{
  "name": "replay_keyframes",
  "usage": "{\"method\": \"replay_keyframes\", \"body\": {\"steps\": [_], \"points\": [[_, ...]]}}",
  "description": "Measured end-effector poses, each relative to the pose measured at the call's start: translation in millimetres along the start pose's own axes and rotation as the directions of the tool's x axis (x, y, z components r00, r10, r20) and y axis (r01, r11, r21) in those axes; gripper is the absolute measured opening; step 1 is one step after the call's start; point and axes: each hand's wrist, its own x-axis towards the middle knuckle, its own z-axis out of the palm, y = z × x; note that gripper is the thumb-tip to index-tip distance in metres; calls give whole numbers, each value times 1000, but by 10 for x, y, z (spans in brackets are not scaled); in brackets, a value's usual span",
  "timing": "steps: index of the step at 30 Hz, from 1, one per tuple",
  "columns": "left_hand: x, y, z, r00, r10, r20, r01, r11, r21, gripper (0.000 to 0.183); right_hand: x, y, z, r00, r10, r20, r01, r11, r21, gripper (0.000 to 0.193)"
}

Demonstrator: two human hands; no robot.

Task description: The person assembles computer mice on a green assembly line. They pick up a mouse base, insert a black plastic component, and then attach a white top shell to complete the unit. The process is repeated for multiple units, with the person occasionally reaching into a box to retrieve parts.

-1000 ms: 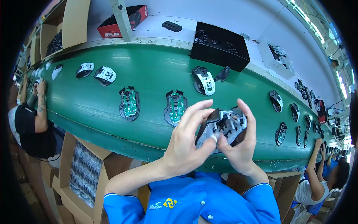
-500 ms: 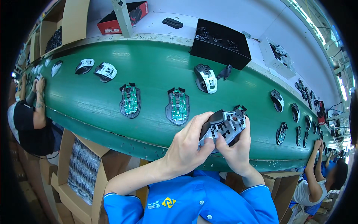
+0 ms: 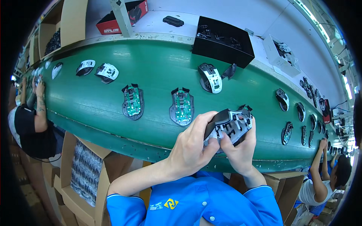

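Head view: circuit board (image 3: 183, 106) near held mouse shell (image 3: 235, 126), box (image 3: 225, 50) beyond

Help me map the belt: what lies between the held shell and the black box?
The head view shows a black and white mouse shell and a dark piece.

"What's behind the green surface (image 3: 90, 101)?"
"A white ledge (image 3: 154, 28), then a pale, bluish wall (image 3: 241, 10). A light-coloured post (image 3: 121, 19) rises by the surface's far edge."
"And the light?"
"Bright tubes (image 3: 320, 30) in a slanting row, upper right."
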Motion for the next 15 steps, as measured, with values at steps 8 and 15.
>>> {"method": "replay_keyframes", "body": {"steps": [8,15], "points": [[20,-39,3,1000,-20,5,20,1000,1,45,13,9,31,999,37,-22,-35,997,64,55],[49,-50,-7,999,-29,39,29,1000,-2,49,23,31,32,1000,21,-21,-18,994,107,54]]}}
